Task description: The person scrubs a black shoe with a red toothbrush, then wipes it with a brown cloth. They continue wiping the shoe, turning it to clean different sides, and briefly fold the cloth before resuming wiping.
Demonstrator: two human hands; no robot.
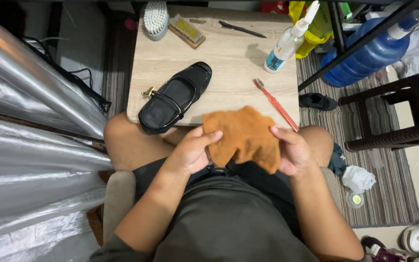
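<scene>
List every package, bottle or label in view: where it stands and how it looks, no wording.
Squeeze bottle: table's far right, leaning; white, nozzle cap, blue-and-white label.
Water jug: floor right of the table, behind a black rack bar; big, translucent blue.
Yellow bag: behind the bottle; glossy, crumpled.
Small round container: rug at right; clear, yellow-green inside.
No signs or screens.

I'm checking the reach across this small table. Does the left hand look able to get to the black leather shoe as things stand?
Probably yes. The black leather shoe lies at the table's near edge just ahead of the left hand, nothing between them; the hand would first have to release the orange cloth.
</scene>
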